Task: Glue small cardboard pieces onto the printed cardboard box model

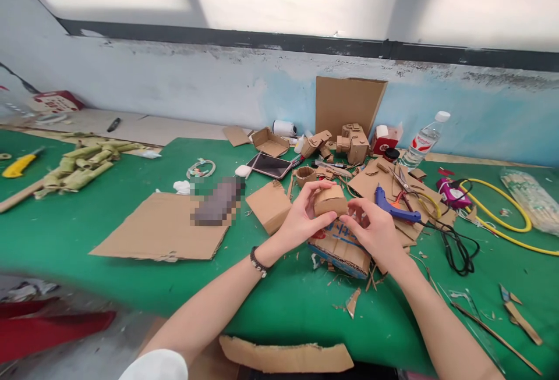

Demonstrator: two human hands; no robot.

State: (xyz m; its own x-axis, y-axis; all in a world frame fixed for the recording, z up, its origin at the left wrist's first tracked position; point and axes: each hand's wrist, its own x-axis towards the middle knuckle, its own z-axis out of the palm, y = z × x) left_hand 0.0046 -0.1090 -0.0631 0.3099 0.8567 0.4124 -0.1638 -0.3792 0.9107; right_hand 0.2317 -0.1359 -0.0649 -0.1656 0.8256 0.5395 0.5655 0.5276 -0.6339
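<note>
Between my two hands is a small rounded cardboard piece (331, 201), held above a printed cardboard box (338, 249). My left hand (304, 212) wraps it from the left, thumb in front and fingers over the top. At its right end, my right hand (371, 226) pinches the edge with thumb and fingertips. Just behind sits a cardboard ring (305, 176). Right of my right hand lies a blue hot glue gun (395, 206) on cardboard scraps, with scissors (400, 179) close by. A folded cardboard piece (269, 206) rests left of my left hand.
A cardboard camera model (353, 144), a water bottle (425, 140) and a phone (271, 166) stand or lie toward the wall. A flat cardboard sheet (161, 226) covers the left middle. Bamboo pieces (81, 167) lie far left; a yellow cable (513, 196) curls at right.
</note>
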